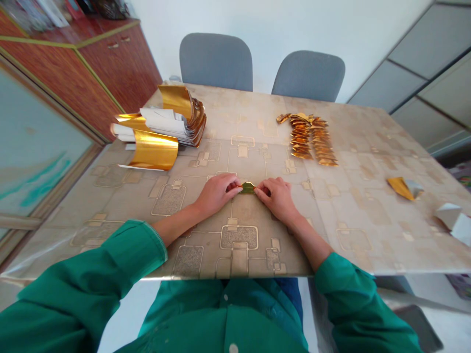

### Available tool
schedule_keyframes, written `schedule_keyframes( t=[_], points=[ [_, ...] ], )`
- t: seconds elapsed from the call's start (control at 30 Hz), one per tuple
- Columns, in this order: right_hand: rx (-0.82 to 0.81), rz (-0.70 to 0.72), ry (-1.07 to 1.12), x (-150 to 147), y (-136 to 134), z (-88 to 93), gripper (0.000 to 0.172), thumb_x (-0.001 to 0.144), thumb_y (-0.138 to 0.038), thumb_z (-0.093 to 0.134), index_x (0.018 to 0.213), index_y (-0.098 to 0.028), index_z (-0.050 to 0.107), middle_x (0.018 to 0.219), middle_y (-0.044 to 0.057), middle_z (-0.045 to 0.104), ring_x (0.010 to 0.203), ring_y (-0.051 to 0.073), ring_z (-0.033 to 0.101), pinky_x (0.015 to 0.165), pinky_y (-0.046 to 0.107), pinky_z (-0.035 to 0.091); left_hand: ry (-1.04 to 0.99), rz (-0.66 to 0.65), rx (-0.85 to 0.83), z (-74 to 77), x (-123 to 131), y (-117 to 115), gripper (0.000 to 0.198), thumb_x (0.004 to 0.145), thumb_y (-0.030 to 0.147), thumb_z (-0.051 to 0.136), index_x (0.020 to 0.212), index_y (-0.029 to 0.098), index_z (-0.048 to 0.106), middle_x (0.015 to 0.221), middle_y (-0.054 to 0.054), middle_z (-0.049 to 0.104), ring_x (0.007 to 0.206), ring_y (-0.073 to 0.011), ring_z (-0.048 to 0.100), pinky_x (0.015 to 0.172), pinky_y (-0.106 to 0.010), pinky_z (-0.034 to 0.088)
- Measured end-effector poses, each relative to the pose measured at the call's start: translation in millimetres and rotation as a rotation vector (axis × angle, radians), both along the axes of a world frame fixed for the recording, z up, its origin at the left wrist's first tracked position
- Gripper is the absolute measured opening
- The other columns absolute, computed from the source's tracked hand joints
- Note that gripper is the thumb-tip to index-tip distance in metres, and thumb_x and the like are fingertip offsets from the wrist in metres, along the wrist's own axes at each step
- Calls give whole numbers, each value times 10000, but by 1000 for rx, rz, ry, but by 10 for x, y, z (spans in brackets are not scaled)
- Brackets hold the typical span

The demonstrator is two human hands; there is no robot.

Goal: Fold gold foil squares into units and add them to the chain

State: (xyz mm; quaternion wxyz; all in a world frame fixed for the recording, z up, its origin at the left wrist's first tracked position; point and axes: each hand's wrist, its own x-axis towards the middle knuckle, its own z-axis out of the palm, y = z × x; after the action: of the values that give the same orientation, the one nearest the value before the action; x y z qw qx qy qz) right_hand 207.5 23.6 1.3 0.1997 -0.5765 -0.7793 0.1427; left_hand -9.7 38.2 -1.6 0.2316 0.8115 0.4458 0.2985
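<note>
A small folded piece of gold paper (248,187) lies on the beige patterned table (331,215) between my two hands. My left hand (218,191) pinches its left end with fingers curled. My right hand (278,195) pinches its right end the same way. Both forearms come out of green sleeves and rest on the table.
A stack of gold and white paper sheets (165,127) curls up at the far left. Two rows of several folded gold pieces (311,138) lie at the far middle. Loose folded pieces (404,188) and white paper (452,218) sit at the right. Two grey chairs (216,61) stand behind the table, with a wooden cabinet (91,73) to the left.
</note>
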Motion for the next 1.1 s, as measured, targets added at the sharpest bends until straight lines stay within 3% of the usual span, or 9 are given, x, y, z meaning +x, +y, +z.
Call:
schedule_keyframes(
  t=[0.7, 0.93, 1.1],
  points=[
    [43, -47, -91, -85, -36, -4, 187, 933, -303, 598, 775, -205, 616, 842, 24, 669, 870, 210, 517, 756, 330, 259, 120, 78, 20, -21, 10, 8, 91, 846, 220, 732, 866, 172, 657, 789, 0, 637, 712, -155, 563, 662, -260, 386],
    [5, -75, -60, -83, -34, 5, 106, 909, -302, 622, 882, -202, 600, 827, 26, 669, 875, 223, 532, 783, 330, 269, 146, 75, 47, -56, -3, 17, 123, 862, 239, 716, 946, 182, 647, 803, 6, 635, 738, -157, 570, 702, -275, 412],
    [4, -47, -26, -48, -24, -12, 99, 918, -294, 597, 859, -215, 604, 831, 22, 667, 870, 219, 525, 775, 328, 263, 251, -3, 205, -49, -6, 21, 142, 930, 254, 633, 1052, 194, 671, 932, -45, 655, 889, -197, 579, 774, -304, 426]
  ],
)
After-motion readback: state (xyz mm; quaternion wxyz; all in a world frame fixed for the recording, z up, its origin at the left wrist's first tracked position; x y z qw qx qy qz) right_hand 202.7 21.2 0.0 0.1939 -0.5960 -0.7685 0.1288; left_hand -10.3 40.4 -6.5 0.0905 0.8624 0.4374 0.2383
